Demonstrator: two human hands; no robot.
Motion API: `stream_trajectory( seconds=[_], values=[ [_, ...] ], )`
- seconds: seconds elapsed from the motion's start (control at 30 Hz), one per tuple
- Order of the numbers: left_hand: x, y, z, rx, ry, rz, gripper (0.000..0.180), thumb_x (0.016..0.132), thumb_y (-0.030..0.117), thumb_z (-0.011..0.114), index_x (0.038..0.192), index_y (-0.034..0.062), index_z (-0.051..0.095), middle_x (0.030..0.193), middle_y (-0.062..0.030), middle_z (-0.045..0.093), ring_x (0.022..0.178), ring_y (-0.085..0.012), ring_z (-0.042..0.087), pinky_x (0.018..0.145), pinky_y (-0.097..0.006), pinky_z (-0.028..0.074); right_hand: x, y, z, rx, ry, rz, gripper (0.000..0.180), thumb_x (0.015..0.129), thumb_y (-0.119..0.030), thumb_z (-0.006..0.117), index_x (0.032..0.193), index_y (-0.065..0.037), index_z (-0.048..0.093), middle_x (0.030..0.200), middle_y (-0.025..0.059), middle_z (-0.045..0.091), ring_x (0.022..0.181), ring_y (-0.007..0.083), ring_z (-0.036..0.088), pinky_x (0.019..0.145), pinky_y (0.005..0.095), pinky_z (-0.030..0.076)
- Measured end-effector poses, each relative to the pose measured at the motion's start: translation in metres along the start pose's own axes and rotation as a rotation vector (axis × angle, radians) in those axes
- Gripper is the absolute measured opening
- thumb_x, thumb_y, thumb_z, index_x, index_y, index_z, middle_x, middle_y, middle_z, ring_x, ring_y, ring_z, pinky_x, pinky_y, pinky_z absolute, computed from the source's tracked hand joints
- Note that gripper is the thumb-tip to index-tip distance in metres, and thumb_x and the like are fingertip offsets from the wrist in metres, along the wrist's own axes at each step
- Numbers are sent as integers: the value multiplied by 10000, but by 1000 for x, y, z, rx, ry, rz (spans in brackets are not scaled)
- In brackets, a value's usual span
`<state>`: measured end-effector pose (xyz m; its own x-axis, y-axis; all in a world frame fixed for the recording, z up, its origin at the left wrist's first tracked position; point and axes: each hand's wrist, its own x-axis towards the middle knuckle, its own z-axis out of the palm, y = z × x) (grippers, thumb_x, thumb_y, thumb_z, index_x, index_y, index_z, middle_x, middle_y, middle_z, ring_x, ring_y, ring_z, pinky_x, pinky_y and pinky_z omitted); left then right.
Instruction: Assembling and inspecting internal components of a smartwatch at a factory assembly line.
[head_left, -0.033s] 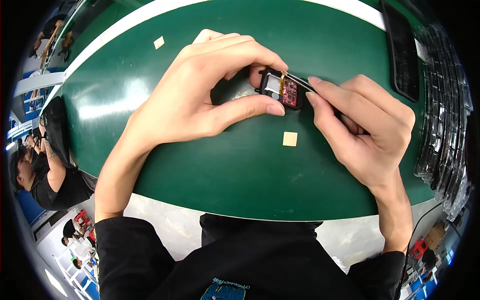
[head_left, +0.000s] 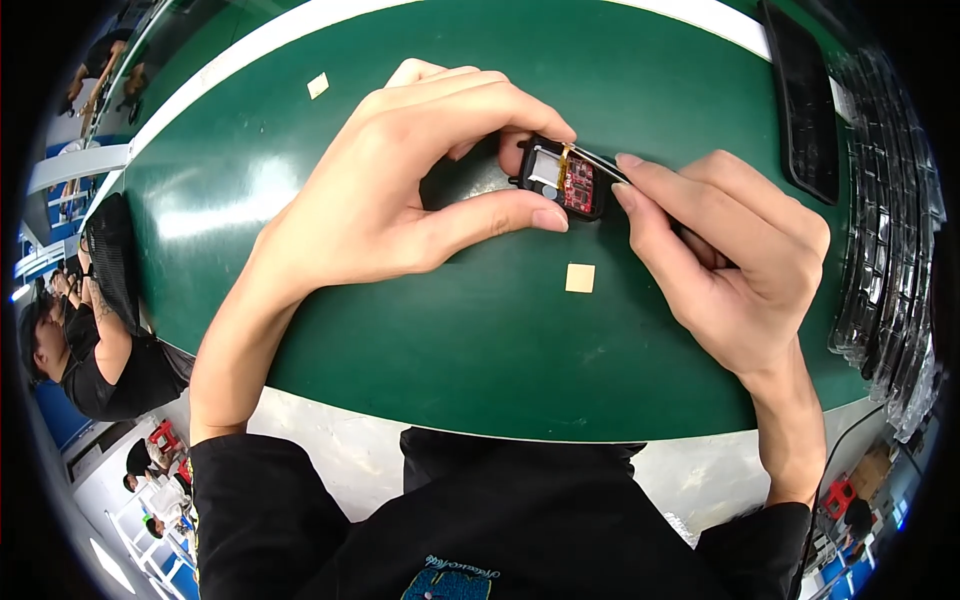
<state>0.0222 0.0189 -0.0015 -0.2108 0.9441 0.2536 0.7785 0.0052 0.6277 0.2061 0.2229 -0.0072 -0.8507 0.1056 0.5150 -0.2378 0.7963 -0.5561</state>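
Observation:
My left hand (head_left: 400, 185) grips a small black electronic device housing (head_left: 597, 212) between thumb and fingers, by its edges. Inside the open housing lie a red circuit board (head_left: 579, 188), a silvery rectangular part (head_left: 546, 166) and a strip of amber tape or flex. In my right hand (head_left: 735, 245), thumb and index finger pinch a pair of thin metal tweezers (head_left: 600, 163). Their tips reach the upper edge of the housing, by the amber strip; whether they grip it I cannot tell. A pale yellow square (head_left: 580, 278) lies on the green table just below the housing.
Another small pale square (head_left: 318, 85) lies at the far left of the green table (head_left: 480, 370). A black tray (head_left: 805, 110) sits at the far right, beside stacked clear plastic trays (head_left: 880, 220) holding dark parts. To the left, another person (head_left: 105, 370) sits near a black mesh-backed chair.

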Motion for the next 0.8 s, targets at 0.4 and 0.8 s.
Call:
stream_trajectory(
  seconds=[0.4,0.8],
  values=[
    [-1,-3,-11,-53,-97,-2,518,822,278,927,1275,55,812,1105,-61,774,885,-164,563,802,-303,416,5,-1,-9,230,-113,228,145,873,57,845,1016,36,860,691,22,656,583,53,522,529,239,326],
    [0,2,-10,-52,-79,19,476,819,224,914,1246,42,806,1080,-68,768,920,-192,629,796,-314,440,4,-3,-6,239,-118,246,140,859,68,836,995,40,857,686,31,660,580,59,524,528,246,326]
  ],
)
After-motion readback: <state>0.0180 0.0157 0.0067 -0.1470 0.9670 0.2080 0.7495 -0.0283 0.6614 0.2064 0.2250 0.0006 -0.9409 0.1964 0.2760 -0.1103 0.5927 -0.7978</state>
